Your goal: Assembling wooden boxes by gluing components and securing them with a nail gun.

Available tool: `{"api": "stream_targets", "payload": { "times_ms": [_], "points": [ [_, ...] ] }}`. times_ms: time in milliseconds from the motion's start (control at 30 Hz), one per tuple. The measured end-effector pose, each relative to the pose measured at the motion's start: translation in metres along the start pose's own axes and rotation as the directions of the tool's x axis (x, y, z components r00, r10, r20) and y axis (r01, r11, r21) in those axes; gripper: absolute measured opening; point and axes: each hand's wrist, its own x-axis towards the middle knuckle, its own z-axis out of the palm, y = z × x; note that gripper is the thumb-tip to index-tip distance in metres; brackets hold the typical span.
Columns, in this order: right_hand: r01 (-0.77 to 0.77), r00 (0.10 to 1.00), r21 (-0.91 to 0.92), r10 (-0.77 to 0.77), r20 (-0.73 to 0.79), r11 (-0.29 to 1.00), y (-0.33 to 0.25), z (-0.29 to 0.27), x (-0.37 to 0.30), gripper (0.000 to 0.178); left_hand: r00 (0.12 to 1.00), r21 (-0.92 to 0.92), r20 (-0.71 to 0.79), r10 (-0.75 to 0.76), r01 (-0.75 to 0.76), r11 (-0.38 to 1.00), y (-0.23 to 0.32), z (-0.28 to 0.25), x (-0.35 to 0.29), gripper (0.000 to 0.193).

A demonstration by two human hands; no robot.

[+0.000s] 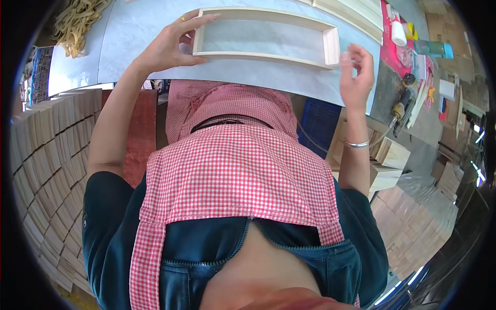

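A long rectangular frame of thin pale wood (266, 58) lies on the light blue-grey tabletop (124, 31) in front of me. My left hand (168, 45) grips its left end, fingers over the far corner and thumb at the near corner. Just off the right end is my right hand (357, 75), slightly blurred, its fingers loosely curled and apart. I see nothing in that hand. Through the middle of the frame the tabletop shows.
Long pale wooden strips (356, 15) lie at the far right of the table. Tan bands (77, 23) hang in a bundle at far left. A white bottle (398, 32), a teal-capped bottle (433, 49) and a corded tool (400, 108) are at right. Stacked wood pieces (51, 181) stand left.
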Motion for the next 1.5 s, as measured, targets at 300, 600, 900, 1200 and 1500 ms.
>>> {"api": "stream_targets", "payload": {
  "times_ms": [300,600,900,1200,1500],
  "points": [
    [-0.152,0.978,0.296,0.099,0.186,0.943,0.023,-0.003,-0.012,0.049,0.999,-0.069,-0.028,-0.047,0.045,0.997,-0.004,0.002,0.007,0.097],
    [-0.215,0.955,0.368,0.116,0.273,0.905,0.043,-0.002,0.001,0.045,0.999,-0.063,-0.033,-0.039,0.037,0.997,0.002,0.003,0.007,0.100],
    [-0.210,0.908,0.419,0.017,0.419,0.883,0.067,-0.009,0.030,0.053,0.999,-0.069,-0.004,-0.052,0.052,0.996,0.005,0.000,0.006,0.102],
    [-0.356,0.808,0.386,0.072,0.585,0.851,0.057,-0.018,0.059,0.093,0.997,-0.074,0.004,-0.083,0.083,0.994,0.001,0.000,0.003,0.111],
    [-0.188,0.815,0.292,-0.017,0.579,0.938,0.065,-0.011,0.054,0.112,0.966,-0.336,0.080,-0.247,0.259,0.905,0.000,-0.010,0.009,0.121]
  ]
}}
